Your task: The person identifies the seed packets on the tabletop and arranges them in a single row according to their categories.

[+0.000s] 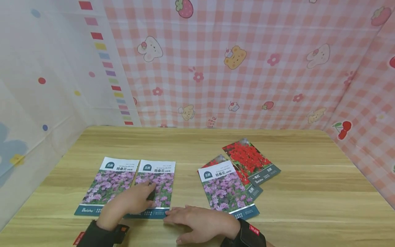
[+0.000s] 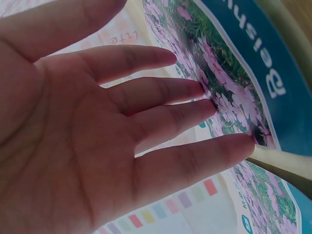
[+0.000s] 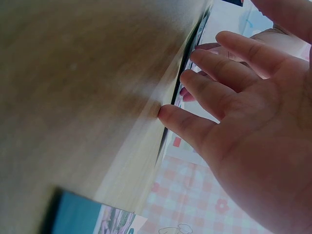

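Observation:
Two flower seed packets with pink blossoms lie side by side on the left: the outer packet [image 1: 106, 187] and the inner packet [image 1: 163, 188]. My left hand [image 1: 131, 200] rests on the inner one, its fingertips on the printed flowers; the left wrist view shows the fingers extended. Beside that packet's lower right corner is my right hand [image 1: 202, 221], palm down with fingers straight, the fingertips at the packet's edge. To the right, a third pink-flower packet [image 1: 226, 188] partly covers two red-flower packets, of which the upper one [image 1: 250, 157] shows most.
A wooden table [image 1: 308, 206] carries all the packets. Behind it hangs a pink checked cloth [image 1: 210, 68] with cartoon prints, and a white dotted cloth [image 1: 55, 85] closes the left side. Both wrists wear black straps [image 1: 247, 233].

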{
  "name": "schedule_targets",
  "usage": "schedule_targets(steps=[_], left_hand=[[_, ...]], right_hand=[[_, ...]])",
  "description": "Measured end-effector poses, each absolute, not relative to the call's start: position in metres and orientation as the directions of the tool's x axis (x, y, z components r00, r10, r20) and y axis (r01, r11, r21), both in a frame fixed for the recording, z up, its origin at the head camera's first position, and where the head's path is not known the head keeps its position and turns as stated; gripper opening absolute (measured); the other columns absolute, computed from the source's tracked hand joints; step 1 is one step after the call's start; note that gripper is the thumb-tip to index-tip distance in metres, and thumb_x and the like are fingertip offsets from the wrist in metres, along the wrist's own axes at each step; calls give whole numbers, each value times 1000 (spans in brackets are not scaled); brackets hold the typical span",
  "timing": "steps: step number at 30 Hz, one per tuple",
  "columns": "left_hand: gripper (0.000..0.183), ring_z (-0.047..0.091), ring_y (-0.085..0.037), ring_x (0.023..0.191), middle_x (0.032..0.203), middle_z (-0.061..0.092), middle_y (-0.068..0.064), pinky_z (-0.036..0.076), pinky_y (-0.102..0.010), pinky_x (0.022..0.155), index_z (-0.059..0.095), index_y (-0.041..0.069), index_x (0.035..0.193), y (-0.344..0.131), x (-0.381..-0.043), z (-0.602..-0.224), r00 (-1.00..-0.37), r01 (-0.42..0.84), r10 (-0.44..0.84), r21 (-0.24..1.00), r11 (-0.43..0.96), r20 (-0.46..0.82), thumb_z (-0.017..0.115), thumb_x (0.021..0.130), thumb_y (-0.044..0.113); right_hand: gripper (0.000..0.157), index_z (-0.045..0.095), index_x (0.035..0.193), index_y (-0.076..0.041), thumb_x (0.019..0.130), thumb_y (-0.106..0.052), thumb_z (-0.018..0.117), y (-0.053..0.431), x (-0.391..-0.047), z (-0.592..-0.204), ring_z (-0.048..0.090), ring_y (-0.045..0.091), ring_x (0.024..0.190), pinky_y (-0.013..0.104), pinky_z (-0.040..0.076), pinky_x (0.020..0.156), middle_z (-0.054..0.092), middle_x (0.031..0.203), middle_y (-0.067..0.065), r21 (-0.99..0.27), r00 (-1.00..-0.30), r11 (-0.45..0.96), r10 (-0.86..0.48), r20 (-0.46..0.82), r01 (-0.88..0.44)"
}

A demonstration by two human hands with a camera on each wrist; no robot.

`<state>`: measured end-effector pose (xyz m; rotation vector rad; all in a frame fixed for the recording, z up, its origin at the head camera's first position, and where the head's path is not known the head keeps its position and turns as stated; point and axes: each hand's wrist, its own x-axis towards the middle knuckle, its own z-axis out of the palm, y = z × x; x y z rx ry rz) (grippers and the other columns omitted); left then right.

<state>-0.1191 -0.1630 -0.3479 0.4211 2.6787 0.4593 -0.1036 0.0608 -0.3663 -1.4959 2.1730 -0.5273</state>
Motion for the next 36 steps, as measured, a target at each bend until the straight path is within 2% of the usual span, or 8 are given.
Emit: schedule_targets(steps=[8, 17, 21, 25, 32, 36], left_hand=[[57, 32, -49, 122, 133, 32, -36, 25, -59, 98, 42, -12, 129, -164, -120, -346, -880, 215, 346, 378, 901, -326, 65, 83, 13], [56, 34, -47, 122, 133, 37, -31, 27, -59, 97, 43, -8, 130, -165, -119, -346, -887, 249, 365, 373, 894, -283, 65, 83, 15], [53, 36, -44, 122, 133, 41, -27, 28, -58, 97, 46, -4, 129, -162, -118, -345, -896, 281, 379, 366, 887, -231, 64, 84, 17], [51, 39, -43, 121, 130, 46, -24, 31, -58, 95, 49, 0, 128, -156, -116, -344, -903, 305, 388, 365, 880, -182, 65, 84, 20], [51, 46, -40, 115, 123, 52, -21, 36, -54, 92, 52, -2, 125, -141, -112, -343, -896, 364, 431, 385, 848, -102, 68, 82, 20], [50, 46, -36, 116, 124, 52, -19, 37, -50, 94, 51, -1, 126, -133, -108, -343, -890, 386, 448, 379, 841, -89, 67, 83, 19]], right_hand=[[53, 39, 138, -11, 91, -26, 57, 60, -104, -367, 27, 13, 132, 39, 28, 104, 36, 142, 3, -550, -310, 335, -940, -142, -765], [50, 41, 137, -9, 92, -25, 56, 66, -105, -355, 31, 13, 130, 26, 28, 103, 40, 140, 2, -567, -370, 353, -925, -90, -744], [48, 43, 136, -8, 92, -25, 55, 72, -107, -349, 34, 17, 129, 29, 29, 103, 43, 138, 4, -553, -426, 385, -903, -59, -739], [45, 48, 132, -8, 91, -24, 57, 77, -110, -344, 40, 16, 125, 29, 34, 100, 48, 133, 4, -560, -511, 444, -859, -42, -700], [40, 54, 125, -6, 88, -21, 60, 90, -119, -335, 48, 20, 117, 34, 39, 96, 54, 125, 7, -521, -687, 602, -726, -41, -605], [40, 54, 124, -2, 88, -17, 61, 100, -126, -329, 50, 22, 114, 38, 42, 93, 56, 122, 10, -510, -737, 644, -675, -28, -570]])
